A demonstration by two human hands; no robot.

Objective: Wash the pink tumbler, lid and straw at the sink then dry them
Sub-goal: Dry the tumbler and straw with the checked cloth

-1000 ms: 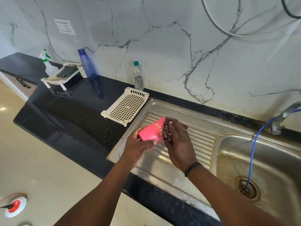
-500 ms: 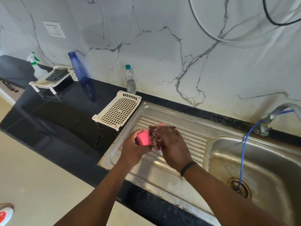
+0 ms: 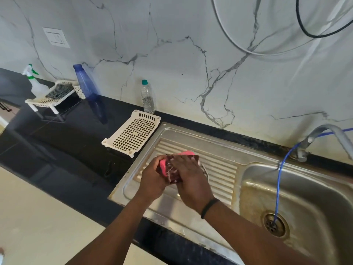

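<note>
Hands are meeting over the ribbed drainboard of the sink (image 3: 219, 150) in the head view. The left hand (image 3: 150, 180) is curling its fingers around the near end of the pink tumbler (image 3: 186, 153), while the right hand (image 3: 188, 175) is pressing a dark scrubber (image 3: 172, 172) against the tumbler's side, fingers wrapping over both. Most of the tumbler is lying hidden beneath them; its long axis is running roughly from 8 o'clock to 2 o'clock, pink showing at each end. At 10 o'clock of the hands a cream perforated tray (image 3: 131, 133) is sitting with nothing in it. A blue hose (image 3: 278, 188) is dangling into the basin drain at 4 o'clock.
</note>
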